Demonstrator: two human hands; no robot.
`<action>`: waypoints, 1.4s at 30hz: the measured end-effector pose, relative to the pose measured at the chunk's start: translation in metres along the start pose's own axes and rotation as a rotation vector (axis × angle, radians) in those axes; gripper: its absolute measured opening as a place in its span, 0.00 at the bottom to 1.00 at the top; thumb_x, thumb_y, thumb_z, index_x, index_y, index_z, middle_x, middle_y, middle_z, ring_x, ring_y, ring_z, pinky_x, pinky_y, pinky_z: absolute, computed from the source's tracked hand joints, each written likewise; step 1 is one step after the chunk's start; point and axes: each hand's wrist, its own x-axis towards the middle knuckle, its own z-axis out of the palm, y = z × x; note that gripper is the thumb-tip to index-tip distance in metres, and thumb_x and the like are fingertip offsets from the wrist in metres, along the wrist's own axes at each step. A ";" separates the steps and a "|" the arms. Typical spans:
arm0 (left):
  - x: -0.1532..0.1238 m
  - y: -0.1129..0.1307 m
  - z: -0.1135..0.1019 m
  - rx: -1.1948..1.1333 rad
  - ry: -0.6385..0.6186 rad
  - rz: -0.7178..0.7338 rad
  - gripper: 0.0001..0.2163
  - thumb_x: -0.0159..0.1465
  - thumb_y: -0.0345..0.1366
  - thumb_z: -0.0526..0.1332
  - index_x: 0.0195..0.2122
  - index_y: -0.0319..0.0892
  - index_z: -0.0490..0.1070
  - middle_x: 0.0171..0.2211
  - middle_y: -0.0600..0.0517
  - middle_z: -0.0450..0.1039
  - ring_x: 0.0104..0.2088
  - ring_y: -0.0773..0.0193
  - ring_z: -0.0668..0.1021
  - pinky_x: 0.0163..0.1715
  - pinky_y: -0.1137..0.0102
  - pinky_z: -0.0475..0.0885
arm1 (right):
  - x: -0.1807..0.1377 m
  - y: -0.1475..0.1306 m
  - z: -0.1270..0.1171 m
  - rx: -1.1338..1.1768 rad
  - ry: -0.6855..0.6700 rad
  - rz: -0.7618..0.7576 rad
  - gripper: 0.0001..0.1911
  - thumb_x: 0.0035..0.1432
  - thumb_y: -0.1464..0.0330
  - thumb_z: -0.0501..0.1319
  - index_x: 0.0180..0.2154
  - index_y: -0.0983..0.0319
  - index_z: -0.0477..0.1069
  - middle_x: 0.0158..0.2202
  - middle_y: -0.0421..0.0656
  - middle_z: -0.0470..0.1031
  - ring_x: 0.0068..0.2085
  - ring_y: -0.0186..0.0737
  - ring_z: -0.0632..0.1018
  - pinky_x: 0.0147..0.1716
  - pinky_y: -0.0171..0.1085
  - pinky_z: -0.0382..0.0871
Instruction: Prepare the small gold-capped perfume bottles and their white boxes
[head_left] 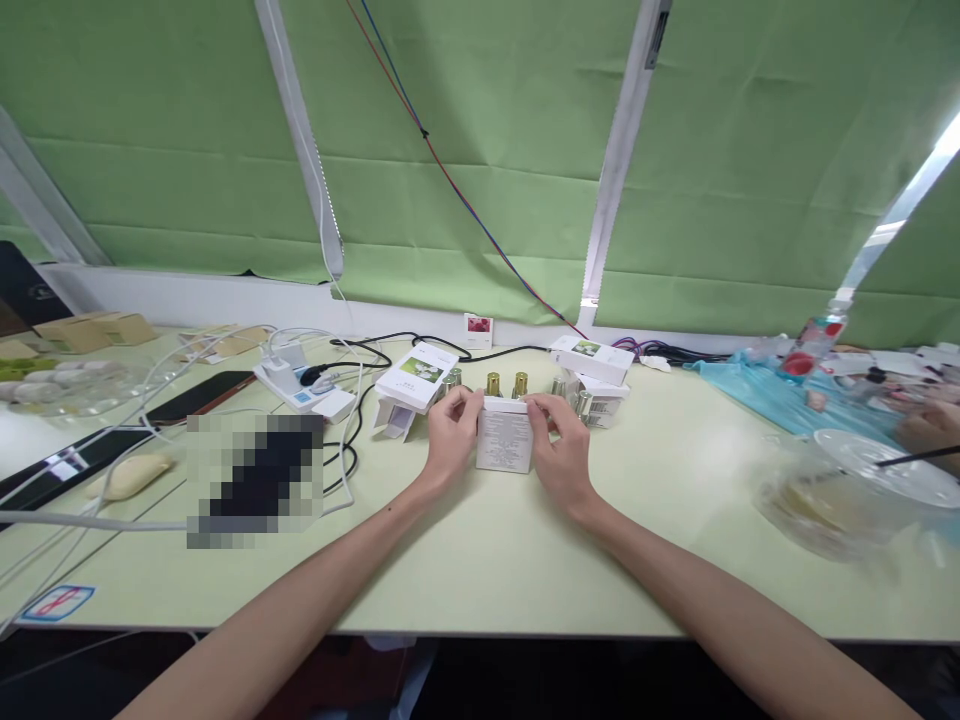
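A small white carton (503, 440) with fine print on its face stands upright on the table, centred in front of me. My left hand (454, 432) pinches its upper left corner, and my right hand (557, 440) pinches the upper right one. Two shiny gold caps (507, 384) show just behind its top edge; what lies below them is hidden. Beyond my left hand, a white box (418, 374) with a green flower picture lies tilted on another carton. A similar white box (591, 358) rests on a carton (604, 398) past my right hand, with silvery-green caps beside it.
White cables and a power strip (298, 392) spread over the left, near phones and a computer mouse (130, 476). At right are a clear plastic container (832, 495), blue cloth (780, 392) and a bottle (819, 340). Another person's hand (930, 430) shows at the far right.
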 end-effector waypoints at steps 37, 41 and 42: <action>-0.005 0.007 0.002 0.156 0.049 0.140 0.13 0.66 0.43 0.60 0.28 0.43 0.62 0.26 0.55 0.64 0.27 0.68 0.67 0.27 0.72 0.64 | 0.001 0.001 0.000 -0.010 0.008 0.003 0.13 0.69 0.63 0.54 0.40 0.60 0.75 0.41 0.45 0.79 0.42 0.40 0.77 0.34 0.37 0.70; -0.006 0.006 0.002 0.206 0.052 0.156 0.12 0.67 0.43 0.58 0.30 0.43 0.62 0.26 0.55 0.63 0.27 0.68 0.67 0.27 0.72 0.63 | 0.002 0.001 -0.001 -0.015 0.009 0.012 0.13 0.69 0.63 0.54 0.39 0.60 0.75 0.40 0.45 0.79 0.40 0.40 0.77 0.33 0.37 0.70; -0.007 0.006 0.002 0.218 0.052 0.162 0.12 0.68 0.43 0.58 0.30 0.44 0.61 0.26 0.55 0.63 0.27 0.68 0.68 0.27 0.72 0.64 | 0.002 0.001 -0.001 -0.014 0.009 0.013 0.14 0.69 0.63 0.54 0.39 0.60 0.76 0.40 0.45 0.79 0.40 0.40 0.77 0.33 0.36 0.70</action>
